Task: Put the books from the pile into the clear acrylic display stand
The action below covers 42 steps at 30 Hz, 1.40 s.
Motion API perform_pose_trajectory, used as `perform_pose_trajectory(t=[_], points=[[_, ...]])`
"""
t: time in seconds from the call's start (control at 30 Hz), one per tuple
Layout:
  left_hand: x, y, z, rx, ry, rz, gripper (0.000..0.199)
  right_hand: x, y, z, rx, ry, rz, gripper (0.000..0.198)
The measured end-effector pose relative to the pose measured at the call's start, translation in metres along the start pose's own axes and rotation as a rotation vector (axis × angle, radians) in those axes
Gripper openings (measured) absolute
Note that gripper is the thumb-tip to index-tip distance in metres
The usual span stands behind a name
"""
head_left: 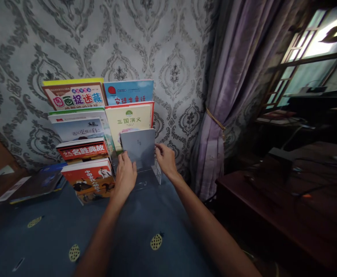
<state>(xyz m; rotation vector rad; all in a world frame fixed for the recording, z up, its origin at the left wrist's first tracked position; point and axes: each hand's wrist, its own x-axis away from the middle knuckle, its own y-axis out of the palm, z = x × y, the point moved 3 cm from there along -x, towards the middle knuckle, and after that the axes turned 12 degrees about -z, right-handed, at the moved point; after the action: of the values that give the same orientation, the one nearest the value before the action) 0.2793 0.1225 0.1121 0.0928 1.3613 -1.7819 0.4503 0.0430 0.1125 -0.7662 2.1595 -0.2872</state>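
Note:
A plain grey-blue book (139, 148) stands upright in the right column of a clear tiered book rack (158, 173). My left hand (126, 169) grips its left edge with bent fingers. At the opposite edge, my right hand (165, 157) pinches the same book. Directly behind it rises a cream book with a red border (132, 120), and a blue book (130, 90) stands at the back. Books also fill the left column: a red and orange one (90, 179) in front, then a red-banded one (82, 151), a greyish-blue one (83, 129) and a colourful-lettered one (76, 94).
The rack rests on a dark blue cloth (133, 231) with yellow pineapple prints, against patterned wallpaper (174, 73). Flat books or folders (38, 182) lie to the left. A tied purple curtain (214, 146) hangs at the right, beside a dark red table (272, 200) with cables.

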Motion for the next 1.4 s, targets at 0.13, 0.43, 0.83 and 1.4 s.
perform_pose_trajectory(t=[0.13, 0.43, 0.83, 1.4], points=[[0.000, 0.002, -0.001, 0.015, -0.006, 0.009, 0.039, 0.000, 0.000, 0.000, 0.006, 0.001, 0.007, 0.030], [0.001, -0.003, 0.002, 0.020, 0.016, 0.018, 0.039, -0.001, -0.004, -0.001, -0.039, 0.001, 0.028, 0.033], [0.003, -0.006, 0.006, 0.058, 0.013, 0.039, 0.041, -0.002, -0.009, 0.001, -0.058, 0.000, 0.029, 0.033], [0.007, -0.010, 0.009, 0.067, 0.023, 0.020, 0.043, -0.005, -0.019, -0.005, -0.083, 0.003, 0.054, 0.029]])
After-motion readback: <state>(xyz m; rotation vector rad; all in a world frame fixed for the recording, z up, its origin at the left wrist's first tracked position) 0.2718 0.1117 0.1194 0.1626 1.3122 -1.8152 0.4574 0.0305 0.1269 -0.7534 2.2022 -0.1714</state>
